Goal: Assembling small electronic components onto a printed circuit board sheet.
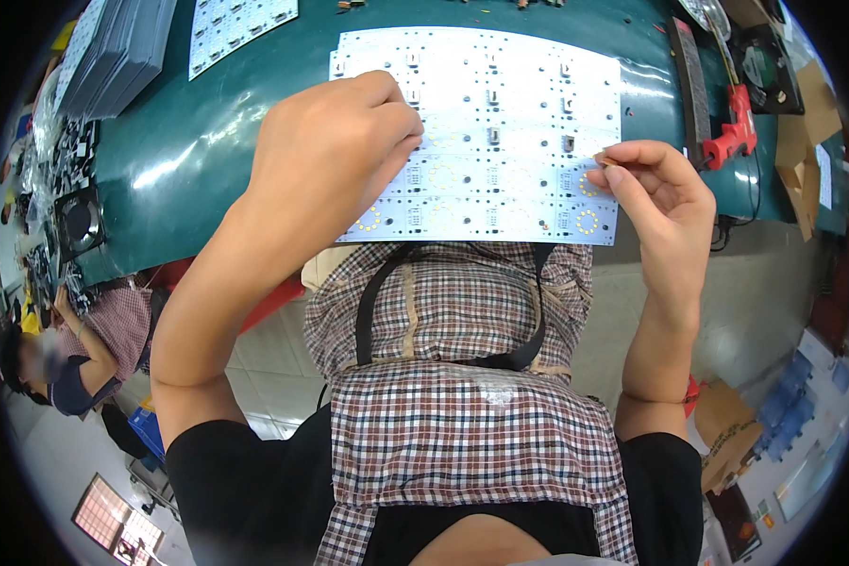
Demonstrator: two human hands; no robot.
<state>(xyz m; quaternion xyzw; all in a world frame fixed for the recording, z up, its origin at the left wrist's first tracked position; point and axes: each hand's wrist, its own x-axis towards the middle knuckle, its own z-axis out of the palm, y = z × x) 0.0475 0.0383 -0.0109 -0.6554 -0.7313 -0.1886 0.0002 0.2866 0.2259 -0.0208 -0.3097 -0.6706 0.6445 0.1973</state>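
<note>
A white circuit board panel (523,85) lies on the green table in front of me, its near edge at my apron. Small switch-like parts (494,137) stand on it in rows in the upper half. Rings of small yellow dots (587,223) show along its nearer part. My left hand (335,137) is over the panel's left side, fingers closed in a pinch; the fingertips and anything between them are hidden. At the right edge, my right hand (668,198) pinches a tiny brownish piece (605,160) between thumb and forefinger, too small to name.
Stacked white panels (127,57) stand at the far left, with another populated panel (240,28) beside them. A red glue gun (734,127) lies on the right of the green table (188,179). Cardboard (799,156) is further right. A co-worker (94,354) sits at the left.
</note>
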